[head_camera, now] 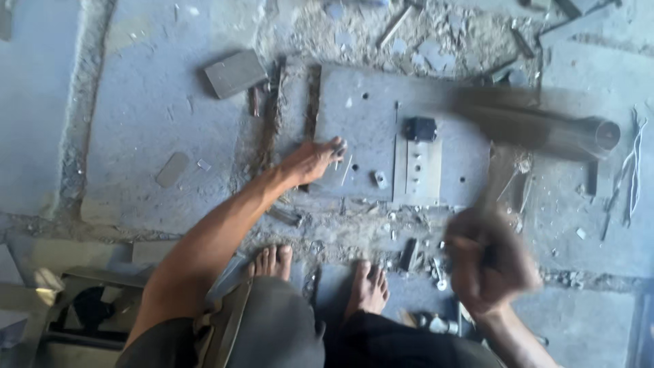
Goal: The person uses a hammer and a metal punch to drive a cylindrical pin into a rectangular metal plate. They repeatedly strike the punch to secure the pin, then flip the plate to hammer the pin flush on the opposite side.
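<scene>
Landmark: we take the grey steel plate (368,129) on the floor as reference.
Left hand (312,161): at the plate's near-left corner, fingertips pinching a thin upright pin (336,155).
Right hand (492,262): near side, right of the plate, blurred; fist closed on a handle, its head streaked over the plate's right edge.
Pipe (579,133): right of the plate.
Containers: we see none.
Risk: we judge a mis-struck blow could catch the pinching fingers, or the bare feet (368,286) nearby.
</scene>
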